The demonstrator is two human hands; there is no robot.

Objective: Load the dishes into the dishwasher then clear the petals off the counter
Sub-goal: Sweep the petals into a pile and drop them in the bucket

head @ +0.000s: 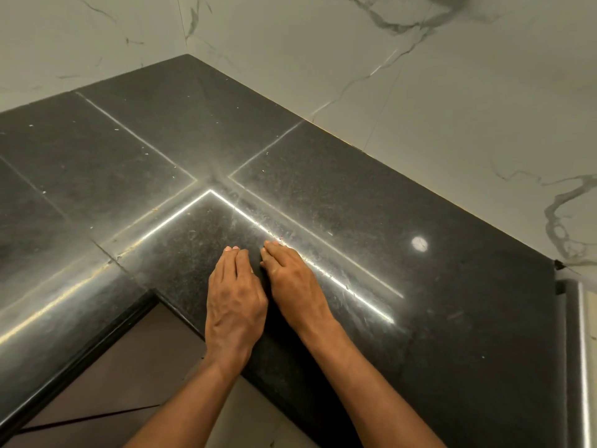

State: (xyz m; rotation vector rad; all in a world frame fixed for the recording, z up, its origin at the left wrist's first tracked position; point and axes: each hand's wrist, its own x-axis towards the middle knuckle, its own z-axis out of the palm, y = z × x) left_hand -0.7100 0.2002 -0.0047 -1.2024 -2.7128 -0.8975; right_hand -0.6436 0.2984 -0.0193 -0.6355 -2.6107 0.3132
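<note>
Two hands, left and right, lie flat, fingers straight, side by side on the black surface.

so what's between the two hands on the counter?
Head view: only a narrow strip of bare black counter separates the left hand and right hand.

It looked like a home kitchen: a polished black granite counter turned an L-shaped corner beneath marble-veined wall tiles, with what may have been a steel sink rim at right.
</note>
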